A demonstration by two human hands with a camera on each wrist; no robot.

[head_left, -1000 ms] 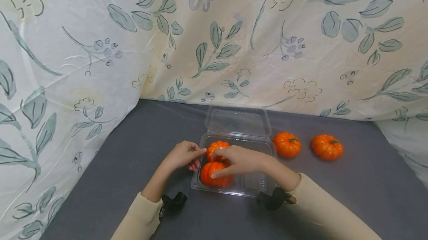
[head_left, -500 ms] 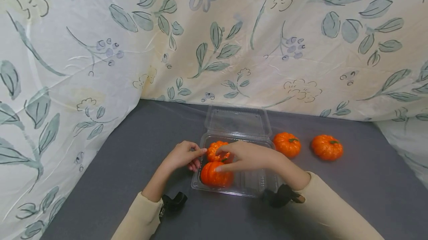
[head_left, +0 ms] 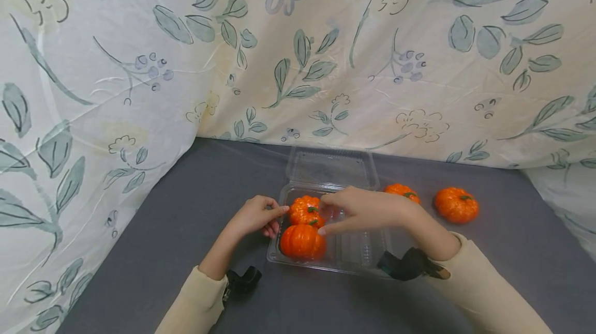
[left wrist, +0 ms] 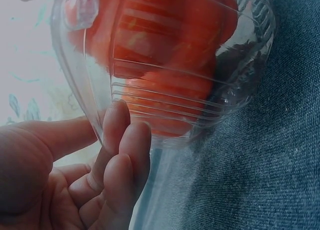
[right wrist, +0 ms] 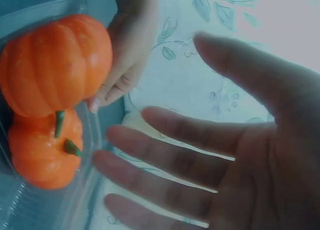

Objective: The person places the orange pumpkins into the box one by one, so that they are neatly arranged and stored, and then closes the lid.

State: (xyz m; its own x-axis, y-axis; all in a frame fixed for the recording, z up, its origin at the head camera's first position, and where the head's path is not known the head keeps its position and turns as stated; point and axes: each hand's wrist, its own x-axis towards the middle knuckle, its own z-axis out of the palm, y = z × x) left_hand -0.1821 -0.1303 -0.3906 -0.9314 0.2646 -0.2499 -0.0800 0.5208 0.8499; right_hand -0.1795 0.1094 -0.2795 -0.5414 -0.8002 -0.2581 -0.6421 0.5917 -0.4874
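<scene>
A clear plastic clamshell container [head_left: 321, 268] lies on the grey cloth with its lid tipped back. Two small orange pumpkins sit inside its left half: a front pumpkin [head_left: 302, 243] and a rear pumpkin [head_left: 302, 211], both with green stems. My left hand [head_left: 253, 216] pinches the container's left rim between thumb and fingers, as the left wrist view shows [left wrist: 95, 165]. Over the container's right half hovers my right hand [head_left: 365, 209], fingers spread and holding nothing. In the right wrist view its palm [right wrist: 240, 155] faces the two pumpkins, apart from them.
To the right of the container, one more pumpkin [head_left: 399, 189] is partly hidden by the right hand. Another pumpkin [head_left: 456, 205] rests farther right. A floral curtain [head_left: 298, 55] hangs behind and at the sides of the grey surface [head_left: 209, 168].
My right hand has let go of the front pumpkin and drawn back to the right, uncovering both pumpkins in the container. The left hand has stayed at the rim.
</scene>
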